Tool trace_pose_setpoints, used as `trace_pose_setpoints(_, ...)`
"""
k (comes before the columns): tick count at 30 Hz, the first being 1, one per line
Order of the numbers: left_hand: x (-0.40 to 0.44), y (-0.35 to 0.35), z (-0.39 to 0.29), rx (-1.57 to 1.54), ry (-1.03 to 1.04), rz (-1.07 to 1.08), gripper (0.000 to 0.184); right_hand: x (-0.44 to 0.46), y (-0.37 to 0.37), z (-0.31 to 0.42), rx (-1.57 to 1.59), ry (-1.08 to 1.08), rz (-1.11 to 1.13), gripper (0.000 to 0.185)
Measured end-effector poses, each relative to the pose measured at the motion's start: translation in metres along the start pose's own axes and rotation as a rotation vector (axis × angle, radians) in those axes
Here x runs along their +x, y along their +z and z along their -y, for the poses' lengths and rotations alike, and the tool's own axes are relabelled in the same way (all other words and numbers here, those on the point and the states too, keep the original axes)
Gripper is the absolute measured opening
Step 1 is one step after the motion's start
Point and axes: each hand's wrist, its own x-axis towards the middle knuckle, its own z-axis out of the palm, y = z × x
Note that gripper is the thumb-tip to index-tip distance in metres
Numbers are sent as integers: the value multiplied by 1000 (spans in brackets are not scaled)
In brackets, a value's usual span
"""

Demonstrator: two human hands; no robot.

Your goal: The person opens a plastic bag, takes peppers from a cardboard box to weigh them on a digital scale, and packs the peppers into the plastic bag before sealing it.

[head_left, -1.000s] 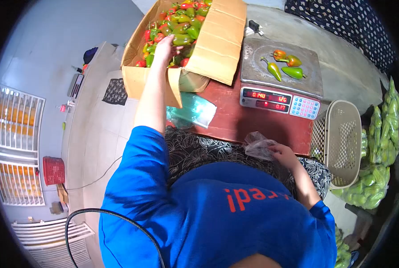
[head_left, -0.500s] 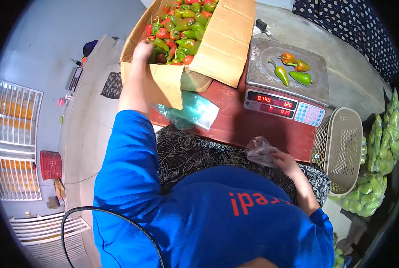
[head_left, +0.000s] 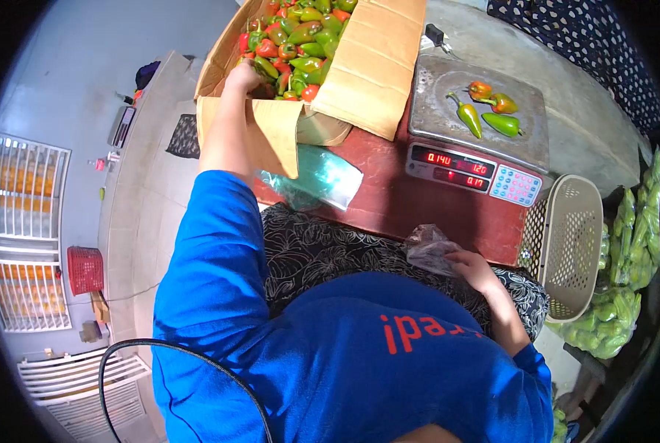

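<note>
My left hand (head_left: 244, 76) reaches into a cardboard box (head_left: 367, 63) heaped with red and green peppers (head_left: 300, 44). Its fingers dip among the peppers at the near left corner, hidden behind the back of the hand. Over my lap, my right hand (head_left: 476, 270) pinches the edge of a crumpled clear plastic bag (head_left: 427, 247). Several peppers (head_left: 468, 118), green and orange-red, lie on the metal pan of a digital scale (head_left: 426, 96). Its red display (head_left: 450, 167) reads 0.140, 1.20 and 0.17.
A greenish plastic packet (head_left: 319, 177) lies on the red table (head_left: 374, 199), in front of the box. Right of the scale stands a beige perforated basket (head_left: 572, 247), with bagged green produce (head_left: 603, 321) beyond it. A black plug (head_left: 435, 34) sits behind the scale.
My left hand has shifted slightly right and up among the peppers. My right hand and the plastic bag stay in place. The view has moved a little; the scale readings are the same.
</note>
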Motion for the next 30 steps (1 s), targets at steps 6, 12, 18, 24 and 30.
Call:
trace_pose_setpoints(6, 22, -3, 52, -1172, 257, -445, 33, -2, 0, -6, 57, -15, 17, 33)
trace_pose_setpoints(12, 0, -19, 45, -1943, 44, -560, 34, -3, 1, 1, 79, -11, 10, 34)
trace_pose_setpoints(18, -6, -22, 38, -1858, 70, -401, 36, 0, 3, -3, 68, -6, 11, 33)
trace_pose_setpoints(24, -12, -23, 36, -1899, 77, -321, 35, 2, 4, -7, 9, 42, 9, 32)
trace_pose_setpoints(30, -13, -22, 15, -1473, 44, -266, 33, 1, 4, -9, 17, 39, -4, 30)
